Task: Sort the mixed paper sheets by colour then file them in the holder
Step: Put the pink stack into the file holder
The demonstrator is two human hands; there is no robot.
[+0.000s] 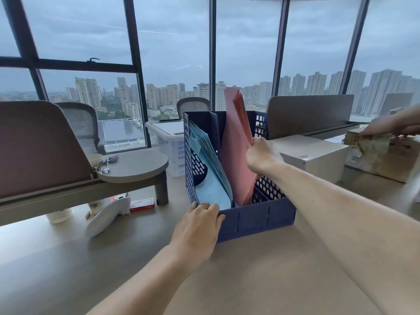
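**Fig.** Head view of an office desk beside a window wall. A dark blue slotted holder is stood on the desk at centre, w/ its open side turned up & toward the viewer. Blue sheets are held in its leftmost compt, lower edges down & upper edges fanned toward the left side wall. Pink sheets are stood in the compt just right of the blue ones. Their lower edge is inside the holder & their upper part projects well above the back wall, tilted slightly left. The L hand is placed at the front-left corner of the holder, fingers curled over the front rim so that the holder is gripped. A ring is worn on one finger. The R hand is closed round the right edge of the pink sheets, approx halfway up, so the stack is grasped. A white box is set just right of the holder, beyond the R forearm. A clear lidded bin is seen behind the holder, to the left. At far right another person's hand is seen at the frame edge; its grip cannot be made out
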